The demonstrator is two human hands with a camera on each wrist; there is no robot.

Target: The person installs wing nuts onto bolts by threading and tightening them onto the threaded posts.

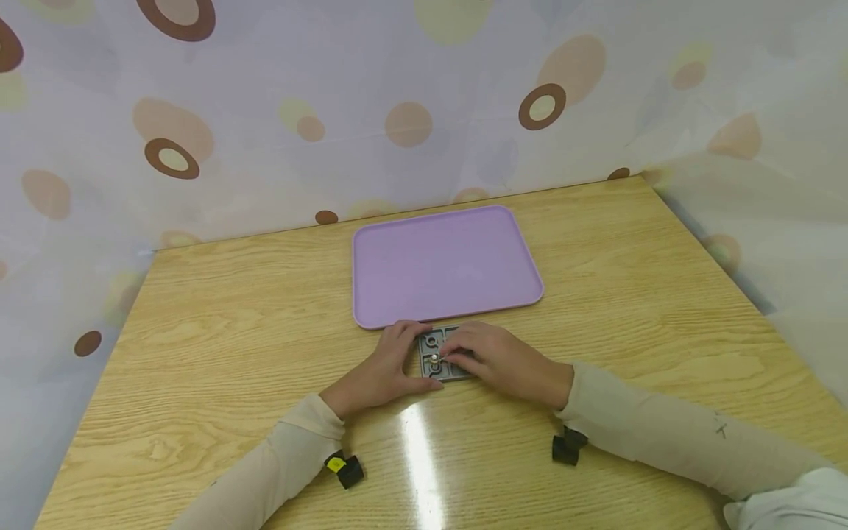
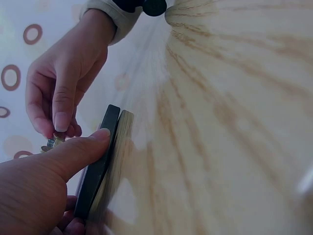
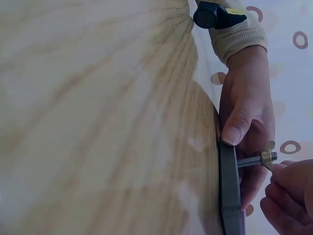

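A small grey metal plate [image 1: 452,374] with ring-shaped recesses lies on the table. My left hand [image 1: 380,374] grips its left part, thumb along the near edge and fingers at the far edge. From the plate rises a threaded bolt [image 3: 248,162], with a brass-coloured wing nut [image 3: 266,156] near its top end. My right hand [image 1: 503,362] pinches one wing of this nut between thumb and fingertips, over the plate. The right hand covers much of the plate's right side in the head view.
Just beyond the plate lies a purple tray [image 1: 444,269] with a low rim. Wood-grained tabletop [image 1: 232,331] surrounds both. A sheet with printed circles [image 1: 358,81] hangs behind the table and along its sides. Small black cameras [image 1: 347,471] are strapped at both wrists.
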